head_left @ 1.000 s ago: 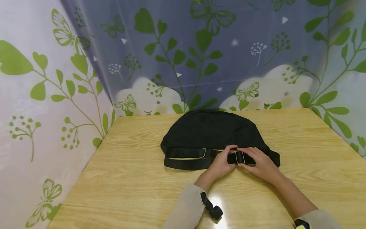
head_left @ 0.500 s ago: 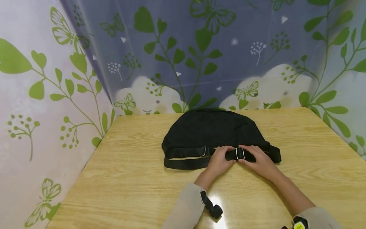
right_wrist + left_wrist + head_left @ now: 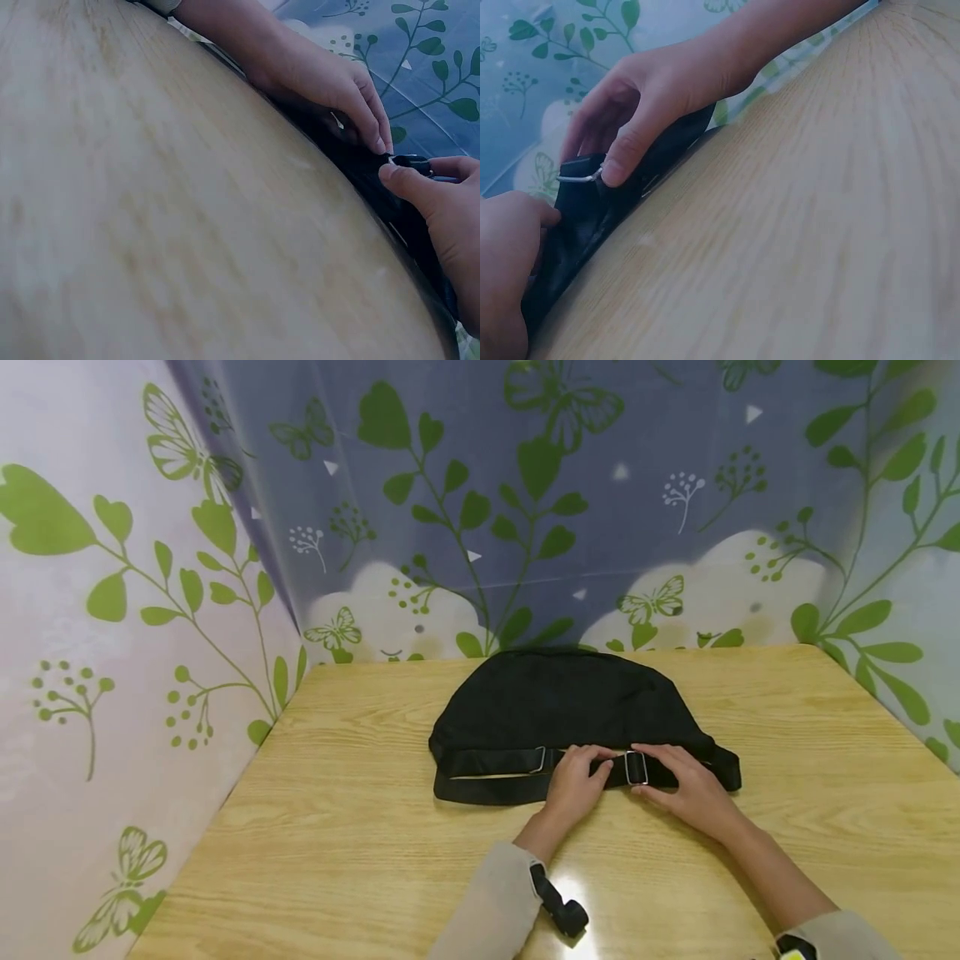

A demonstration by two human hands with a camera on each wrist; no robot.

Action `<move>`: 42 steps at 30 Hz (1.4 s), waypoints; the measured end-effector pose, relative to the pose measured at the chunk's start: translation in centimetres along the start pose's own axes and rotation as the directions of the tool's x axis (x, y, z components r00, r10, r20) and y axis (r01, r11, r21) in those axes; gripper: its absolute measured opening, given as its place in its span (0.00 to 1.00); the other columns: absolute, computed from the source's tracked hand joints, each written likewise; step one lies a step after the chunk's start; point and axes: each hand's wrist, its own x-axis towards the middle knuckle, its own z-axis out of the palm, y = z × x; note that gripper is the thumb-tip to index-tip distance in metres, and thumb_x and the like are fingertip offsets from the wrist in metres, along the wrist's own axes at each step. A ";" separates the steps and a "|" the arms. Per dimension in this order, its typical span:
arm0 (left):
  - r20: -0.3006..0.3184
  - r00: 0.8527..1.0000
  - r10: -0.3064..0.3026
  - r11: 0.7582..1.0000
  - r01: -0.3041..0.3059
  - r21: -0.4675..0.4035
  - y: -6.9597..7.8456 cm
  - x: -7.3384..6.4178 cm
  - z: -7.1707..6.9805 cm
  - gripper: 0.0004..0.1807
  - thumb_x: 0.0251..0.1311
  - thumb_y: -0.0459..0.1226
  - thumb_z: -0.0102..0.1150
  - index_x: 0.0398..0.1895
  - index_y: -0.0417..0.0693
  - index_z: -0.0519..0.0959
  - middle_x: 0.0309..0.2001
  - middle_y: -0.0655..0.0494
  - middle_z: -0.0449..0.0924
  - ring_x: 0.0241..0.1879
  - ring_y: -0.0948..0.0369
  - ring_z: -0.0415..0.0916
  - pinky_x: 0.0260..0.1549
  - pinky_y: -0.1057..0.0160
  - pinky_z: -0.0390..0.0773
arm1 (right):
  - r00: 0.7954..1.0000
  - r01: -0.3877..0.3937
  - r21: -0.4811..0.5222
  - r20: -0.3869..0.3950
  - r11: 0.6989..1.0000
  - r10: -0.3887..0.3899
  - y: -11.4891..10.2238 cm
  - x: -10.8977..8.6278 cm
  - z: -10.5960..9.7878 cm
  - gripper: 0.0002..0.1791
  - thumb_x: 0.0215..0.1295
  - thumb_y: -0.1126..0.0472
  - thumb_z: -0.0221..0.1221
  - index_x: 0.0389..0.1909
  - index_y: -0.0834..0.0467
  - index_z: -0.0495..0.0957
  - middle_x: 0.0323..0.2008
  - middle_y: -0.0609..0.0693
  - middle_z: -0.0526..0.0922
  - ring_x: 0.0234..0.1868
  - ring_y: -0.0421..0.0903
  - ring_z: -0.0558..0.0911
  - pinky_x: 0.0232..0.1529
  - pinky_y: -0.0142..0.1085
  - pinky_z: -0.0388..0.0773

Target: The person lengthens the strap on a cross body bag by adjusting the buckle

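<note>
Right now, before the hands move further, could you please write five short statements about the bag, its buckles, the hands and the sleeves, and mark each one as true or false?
1. The black bag lies on the table. True.
2. The right hand holds the strap well away from any buckle. False: its fingers are at a metal buckle.
3. In the head view, a second buckle shows to the left of the left hand. True.
4. The left hand is raised clear of the strap. False: its fingers hold the strap.
5. Both sleeves are black. False: the sleeves are light beige.
</note>
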 end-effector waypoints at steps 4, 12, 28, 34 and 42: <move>-0.042 0.999 -0.014 1.000 0.015 0.014 0.0 0.0 -0.1 0.09 0.64 0.41 0.53 0.41 0.53 0.82 0.38 0.63 0.78 0.39 0.66 0.71 0.39 0.69 0.71 | 1.000 -0.007 0.025 -0.024 1.000 0.008 -0.2 0.0 -0.2 0.39 0.37 0.66 0.73 0.57 0.59 0.72 0.49 0.54 0.76 0.50 0.50 0.73 0.47 0.32 0.68; -0.074 0.994 0.080 0.996 -0.082 -0.019 -0.1 0.0 -0.2 0.08 0.62 0.40 0.55 0.39 0.51 0.82 0.36 0.63 0.79 0.35 0.68 0.69 0.35 0.73 0.69 | 0.998 0.041 0.104 -0.059 0.994 -0.035 -0.3 0.3 -0.3 0.39 0.34 0.69 0.73 0.55 0.58 0.74 0.49 0.52 0.77 0.49 0.48 0.74 0.48 0.19 0.61; -0.143 0.989 0.041 0.998 -0.034 0.052 0.0 0.0 -0.2 0.07 0.61 0.41 0.57 0.37 0.53 0.83 0.33 0.63 0.79 0.34 0.65 0.70 0.34 0.69 0.70 | 0.996 0.027 0.097 -0.083 0.995 -0.019 -0.1 0.2 -0.3 0.40 0.34 0.71 0.73 0.57 0.56 0.74 0.48 0.53 0.78 0.48 0.49 0.74 0.50 0.21 0.61; -0.117 0.989 0.095 0.995 -0.098 -0.022 0.0 0.1 -0.3 0.07 0.61 0.40 0.56 0.38 0.51 0.82 0.35 0.63 0.79 0.35 0.66 0.70 0.37 0.71 0.70 | 0.995 0.062 0.126 -0.090 0.990 -0.051 -0.2 0.4 -0.4 0.40 0.33 0.72 0.72 0.56 0.58 0.74 0.48 0.53 0.78 0.48 0.48 0.75 0.48 0.20 0.63; -0.117 0.989 0.094 0.996 -0.094 -0.002 0.1 0.0 -0.4 0.08 0.62 0.41 0.56 0.39 0.52 0.83 0.36 0.63 0.80 0.37 0.66 0.70 0.38 0.70 0.69 | 0.996 0.053 0.133 -0.080 0.990 -0.043 -0.1 0.3 -0.3 0.39 0.33 0.73 0.72 0.55 0.59 0.74 0.48 0.54 0.77 0.48 0.48 0.75 0.48 0.19 0.62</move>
